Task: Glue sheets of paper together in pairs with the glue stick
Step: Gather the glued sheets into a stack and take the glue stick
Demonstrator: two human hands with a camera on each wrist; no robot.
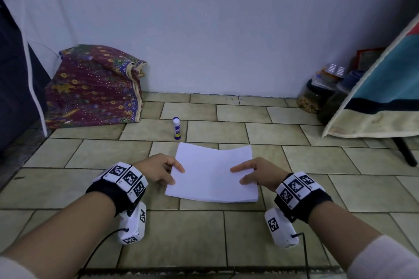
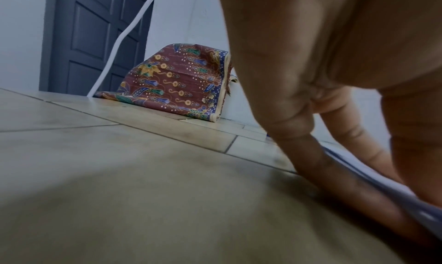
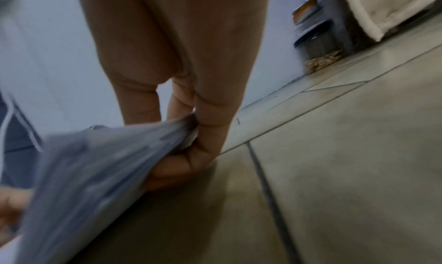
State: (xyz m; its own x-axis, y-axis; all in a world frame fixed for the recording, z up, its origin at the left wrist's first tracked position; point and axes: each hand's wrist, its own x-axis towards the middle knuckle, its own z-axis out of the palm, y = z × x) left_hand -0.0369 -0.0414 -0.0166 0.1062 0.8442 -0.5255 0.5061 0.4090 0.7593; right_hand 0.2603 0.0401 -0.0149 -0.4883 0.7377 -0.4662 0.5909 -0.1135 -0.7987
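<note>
A stack of white paper sheets (image 1: pixel 213 174) lies on the tiled floor (image 1: pixel 317 188) in front of me. My left hand (image 1: pixel 175 174) pinches its left edge, thumb and forefinger on top; the left wrist view shows the fingers (image 2: pixel 311 154) running down along the paper's edge (image 2: pixel 406 198). My right hand (image 1: pixel 237 174) grips the right edge. In the right wrist view its fingers (image 3: pixel 210 120) curl under the sheets (image 3: pixel 95 164), which bend upward there. A white and purple glue stick (image 1: pixel 176 128) stands upright and capped on the floor just beyond the stack's far left corner, untouched.
A patterned cloth bundle (image 1: pixel 95 86) leans on the wall at back left beside a dark door (image 1: pixel 13 86). Jars (image 1: pixel 317 95) stand at back right, partly behind a hanging blue and cream cloth (image 1: pixel 381 97) with a black stand leg (image 1: pixel 405 152).
</note>
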